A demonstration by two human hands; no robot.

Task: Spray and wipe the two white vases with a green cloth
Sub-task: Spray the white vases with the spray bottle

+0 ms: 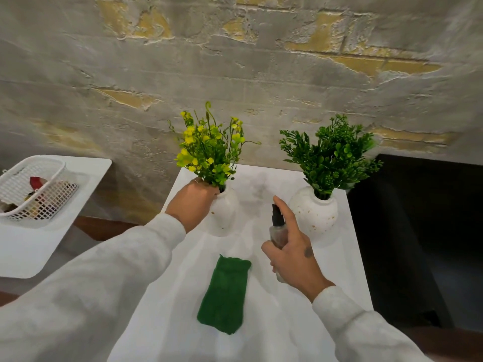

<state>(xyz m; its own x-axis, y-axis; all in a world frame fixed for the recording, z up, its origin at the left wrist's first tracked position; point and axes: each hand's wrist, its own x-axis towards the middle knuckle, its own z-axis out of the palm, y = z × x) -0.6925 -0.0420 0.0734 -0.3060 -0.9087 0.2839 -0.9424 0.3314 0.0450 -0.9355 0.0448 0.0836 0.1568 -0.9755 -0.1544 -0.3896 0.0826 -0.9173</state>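
While the left hand (193, 202) gripped the left vase (226, 214), the right hand (295, 257) clasped the spray bottle (278, 231), seemingly spraying; the green cloth (224, 293) should follow.

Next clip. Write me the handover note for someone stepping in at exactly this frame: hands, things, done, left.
Left hand: grip on the neck of the yellow-flower vase, which stands on the table.
Right hand: holds the spray bottle upright between the two vases, forefinger on the pump.
Green cloth: lies flat at the table's front, in neither hand.
Green-leaf vase: stands at the right, untouched.
Done: bottle in hand; whether any spray has landed cannot be told.
Left: spray and wipe both vases.
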